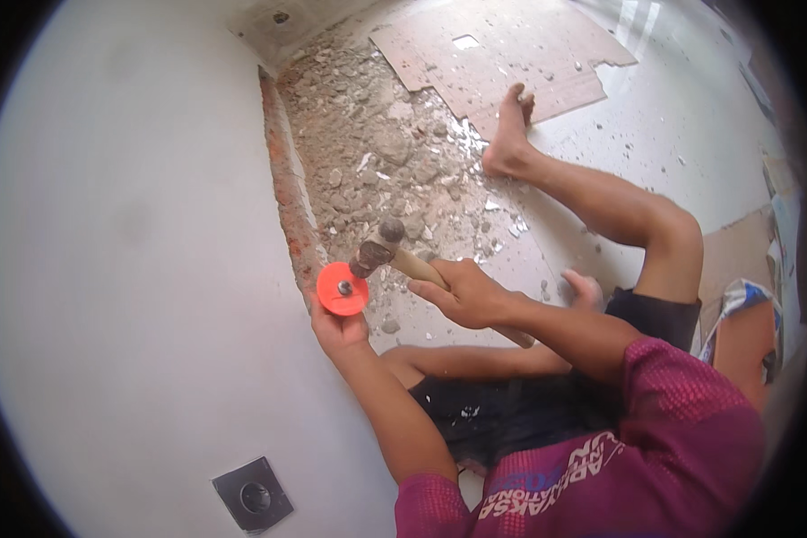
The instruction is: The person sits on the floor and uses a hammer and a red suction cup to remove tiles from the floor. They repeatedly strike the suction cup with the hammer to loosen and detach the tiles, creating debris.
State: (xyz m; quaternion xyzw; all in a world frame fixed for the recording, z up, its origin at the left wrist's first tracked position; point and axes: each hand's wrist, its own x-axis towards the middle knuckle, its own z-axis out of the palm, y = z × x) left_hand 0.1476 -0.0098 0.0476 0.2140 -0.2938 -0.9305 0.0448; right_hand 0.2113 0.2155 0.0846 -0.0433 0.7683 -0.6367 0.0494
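My left hand (pixel 341 332) is closed round a chisel (pixel 344 288) beneath its round orange hand guard (pixel 332 303). The metal striking end pokes up through the guard; the guard and hand hide the blade. This hand is at the bottom of the wall, beside a rough channel (pixel 289 193) with bare brick showing. My right hand (pixel 468 294) grips a hammer (pixel 378 248) by its pale wooden handle. The hammer's metal head is just above and to the right of the guard, close to the chisel's end. Whether they touch I cannot tell.
Broken rubble (pixel 377 152) covers the floor along the wall. Beyond it lies a cardboard sheet (pixel 502 54) on pale tiles. My bent leg (pixel 601 197) stretches across to the right. A dark socket (pixel 254 496) is on the white wall, and a bag (pixel 742 300) stands far right.
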